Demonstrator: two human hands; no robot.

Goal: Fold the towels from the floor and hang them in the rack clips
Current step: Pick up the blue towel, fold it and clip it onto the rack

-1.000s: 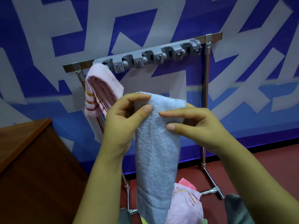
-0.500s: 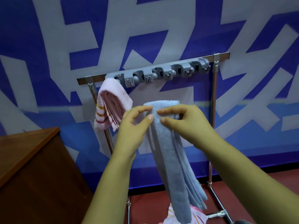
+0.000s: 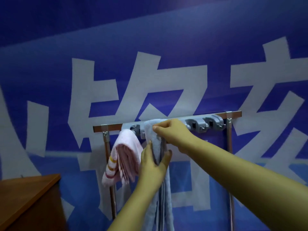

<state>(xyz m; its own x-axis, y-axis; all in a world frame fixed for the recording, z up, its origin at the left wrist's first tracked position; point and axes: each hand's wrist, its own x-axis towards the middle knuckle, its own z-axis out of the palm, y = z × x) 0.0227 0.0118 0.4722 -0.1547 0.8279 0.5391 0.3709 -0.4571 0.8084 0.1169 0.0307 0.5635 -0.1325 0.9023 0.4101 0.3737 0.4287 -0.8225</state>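
Observation:
A folded light blue towel hangs down from the grey clip strip on the metal rack. My right hand pinches the towel's folded top and holds it against the strip, over a clip near the left end. My left hand grips the towel's hanging part just below, fingers wrapped round it. A folded pink towel with yellow and red stripes hangs from the leftmost clip, right beside my left hand. Two clips to the right of my right hand hold nothing.
The rack's wooden top bar rests on two metal posts. A brown wooden cabinet stands at the lower left. Behind the rack is a blue wall with large white characters.
Both hands raised the blue towel from chest height up to the clip strip. My left hand slid down to grip the hanging part. The view tilted upward, so the floor is out of sight.

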